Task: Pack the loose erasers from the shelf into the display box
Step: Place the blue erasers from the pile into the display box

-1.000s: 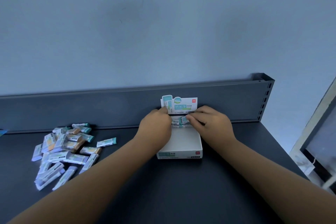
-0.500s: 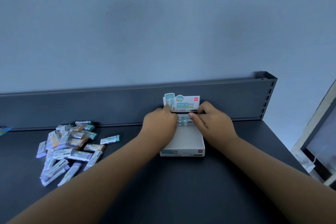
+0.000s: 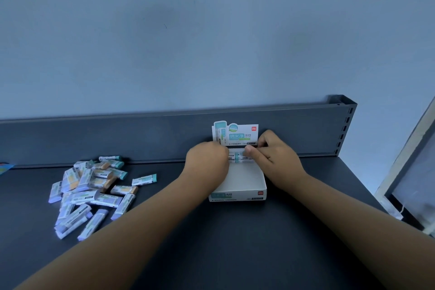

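A white display box (image 3: 244,186) stands on the dark shelf, its printed header card (image 3: 237,134) upright against the back rail. At the box's far end lie erasers (image 3: 239,157) with teal bands. My left hand (image 3: 207,162) covers their left end, fingers curled down over them. My right hand (image 3: 275,158) pinches their right end with thumb and forefinger. A pile of several loose wrapped erasers (image 3: 89,186) lies on the shelf to the left, and one eraser (image 3: 144,179) sits apart from it.
The dark shelf (image 3: 235,238) has a raised back rail (image 3: 141,134) ending in a slotted post (image 3: 346,125) at the right. A framed panel (image 3: 409,172) leans beyond the shelf's right edge. A coloured scrap (image 3: 6,168) shows at the far left.
Both hands have stayed at the far end of the box, shifting slightly toward the header card. The right fingers have moved up onto the right end of the erasers.
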The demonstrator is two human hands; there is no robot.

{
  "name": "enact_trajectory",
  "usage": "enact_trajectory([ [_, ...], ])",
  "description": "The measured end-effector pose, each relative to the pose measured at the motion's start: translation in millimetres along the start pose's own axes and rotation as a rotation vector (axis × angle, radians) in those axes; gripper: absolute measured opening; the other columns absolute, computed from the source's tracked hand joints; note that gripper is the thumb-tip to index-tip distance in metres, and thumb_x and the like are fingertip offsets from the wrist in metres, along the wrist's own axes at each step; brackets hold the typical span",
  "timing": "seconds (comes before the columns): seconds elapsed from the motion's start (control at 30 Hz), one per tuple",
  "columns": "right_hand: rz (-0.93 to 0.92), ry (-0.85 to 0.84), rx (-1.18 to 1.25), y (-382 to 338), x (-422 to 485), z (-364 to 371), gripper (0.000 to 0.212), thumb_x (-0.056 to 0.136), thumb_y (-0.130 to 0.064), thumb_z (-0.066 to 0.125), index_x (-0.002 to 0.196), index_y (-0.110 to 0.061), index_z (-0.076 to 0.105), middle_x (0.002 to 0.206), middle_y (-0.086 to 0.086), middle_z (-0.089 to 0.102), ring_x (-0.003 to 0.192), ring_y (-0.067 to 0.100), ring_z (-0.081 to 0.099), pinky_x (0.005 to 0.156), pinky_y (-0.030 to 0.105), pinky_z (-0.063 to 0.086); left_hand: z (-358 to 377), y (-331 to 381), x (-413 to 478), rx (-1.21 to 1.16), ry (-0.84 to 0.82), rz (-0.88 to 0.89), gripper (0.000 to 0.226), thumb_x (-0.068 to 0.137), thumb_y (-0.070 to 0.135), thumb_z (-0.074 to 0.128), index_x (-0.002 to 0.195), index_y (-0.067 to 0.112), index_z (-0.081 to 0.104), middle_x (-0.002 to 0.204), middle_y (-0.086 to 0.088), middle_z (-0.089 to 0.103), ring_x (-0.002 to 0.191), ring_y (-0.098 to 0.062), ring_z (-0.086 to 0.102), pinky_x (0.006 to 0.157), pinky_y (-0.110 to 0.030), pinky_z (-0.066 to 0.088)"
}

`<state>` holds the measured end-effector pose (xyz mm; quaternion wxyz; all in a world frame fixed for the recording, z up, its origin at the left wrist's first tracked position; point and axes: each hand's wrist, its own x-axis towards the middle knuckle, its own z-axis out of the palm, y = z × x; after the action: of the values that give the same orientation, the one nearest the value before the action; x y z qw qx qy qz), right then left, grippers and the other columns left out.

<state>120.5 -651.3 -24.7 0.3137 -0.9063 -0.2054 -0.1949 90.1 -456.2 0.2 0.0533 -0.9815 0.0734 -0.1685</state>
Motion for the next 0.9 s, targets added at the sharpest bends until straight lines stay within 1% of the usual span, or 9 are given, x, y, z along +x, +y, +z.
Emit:
enact_trajectory([
  [0.13, 0.049, -0.014, 0.031, -0.9, 0.7, 0.5, 0.05, 0.098, -0.06, 0.043, 0.082, -0.023, 0.072, 0.093, -0.007, 0.048, 0.079, 0.011, 0.058, 0.069, 0.041, 0.053, 2.2, -1.1, -2.1, -0.04, 0.023, -0.008, 0.023, 0.098, 0.021, 0.045, 0.081, 0.018, 0.061, 0.088, -0.001, 0.061, 0.071, -0.021, 0.051, 0.056, -0.03, 0.037],
  [0.23, 0.079, -0.047, 0.053, -0.8, 2.1, -0.1, 0.056, 0.098, -0.063, 0.04, 0.095, -0.025, 0.08, 0.096, -0.009, 0.047, 0.084, 0.009, 0.058, 0.073, 0.042, 0.054, 0.8, -1.9, -2.1, -0.059, 0.013, -0.01, 0.024, 0.098, 0.022, 0.044, 0.077, 0.019, 0.054, 0.09, -0.001, 0.062, 0.07, -0.021, 0.052, 0.055, -0.03, 0.037],
  [0.3, 0.086, -0.048, 0.052, -1.3, 0.9, -0.6, 0.057, 0.097, -0.062, 0.042, 0.089, -0.021, 0.079, 0.095, -0.011, 0.047, 0.083, 0.009, 0.058, 0.073, 0.043, 0.054, -4.7, -2.3, -2.5, -0.064, -0.009, -0.015, 0.024, 0.098, 0.025, 0.043, 0.076, 0.019, 0.052, 0.09, -0.001, 0.061, 0.073, -0.021, 0.05, 0.058, -0.031, 0.038],
  [0.37, 0.068, 0.018, 0.009, -5.4, -4.1, -4.0, 0.049, 0.1, -0.055, 0.047, 0.081, -0.02, 0.075, 0.091, -0.01, 0.048, 0.079, 0.009, 0.056, 0.069, 0.042, 0.053, -14.6, -2.2, -4.6, -0.053, -0.047, -0.026, 0.025, 0.097, 0.029, 0.043, 0.077, 0.019, 0.052, 0.089, 0.0, 0.057, 0.079, -0.022, 0.046, 0.067, -0.033, 0.039],
  [0.47, 0.036, 0.137, -0.014, -26.8, -6.2, -21.3, 0.039, 0.103, -0.044, 0.049, 0.083, -0.021, 0.073, 0.089, -0.009, 0.051, 0.079, 0.009, 0.056, 0.069, 0.037, 0.052, -38.6, -5.1, -6.7, -0.059, -0.026, -0.037, 0.029, 0.096, 0.037, 0.044, 0.085, 0.02, 0.064, 0.095, 0.001, 0.061, 0.086, -0.021, 0.043, 0.076, -0.037, 0.04],
  [0.53, 0.064, 0.067, 0.005, -49.5, -3.4, -37.6, 0.034, 0.103, -0.044, 0.046, 0.09, -0.026, 0.072, 0.09, -0.009, 0.055, 0.085, 0.007, 0.057, 0.077, 0.037, 0.052, -56.2, -10.7, -10.6, -0.094, 0.02, -0.018, 0.034, 0.098, 0.043, 0.043, 0.095, 0.021, 0.068, 0.1, 0.001, 0.062, 0.089, -0.021, 0.047, 0.076, -0.036, 0.041],
  [0.6, 0.121, -0.039, 0.014, -72.3, -5.4, -50.0, 0.031, 0.101, -0.047, 0.046, 0.11, -0.032, 0.071, 0.101, -0.008, 0.063, 0.097, 0.009, 0.059, 0.089, 0.038, 0.05, -71.2, -19.3, -19.2, -0.174, 0.021, 0.021, 0.038, 0.099, 0.05, 0.042, 0.103, 0.023, 0.067, 0.102, 0.003, 0.061, 0.098, -0.022, 0.053, 0.08, -0.038, 0.047],
  [0.7, 0.174, -0.103, -0.006, -101.2, -23.2, -50.8, 0.044, 0.099, -0.053, 0.047, 0.136, -0.032, 0.06, 0.129, -0.008, 0.062, 0.117, 0.013, 0.056, 0.102, 0.037, 0.045, -83.2, -34.9, -43.8, -0.267, 0.01, -0.001, 0.043, 0.099, 0.058, 0.04, 0.114, 0.027, 0.065, 0.103, 0.006, 0.061, 0.102, -0.021, 0.056, 0.084, -0.042, 0.051],
  [0.9, 0.221, -0.086, -0.024, -151.1, -55.6, -20.3, 0.045, 0.1, -0.054, 0.045, 0.14, -0.032, 0.052, 0.141, -0.009, 0.054, 0.129, 0.015, 0.049, 0.103, 0.038, 0.043, -71.7, -67.7, -83.8, -0.199, 0.017, -0.074, 0.043, 0.099, 0.056, 0.039, 0.115, 0.024, 0.064, 0.111, 0.007, 0.064, 0.11, -0.021, 0.054, 0.086, -0.043, 0.052],
])
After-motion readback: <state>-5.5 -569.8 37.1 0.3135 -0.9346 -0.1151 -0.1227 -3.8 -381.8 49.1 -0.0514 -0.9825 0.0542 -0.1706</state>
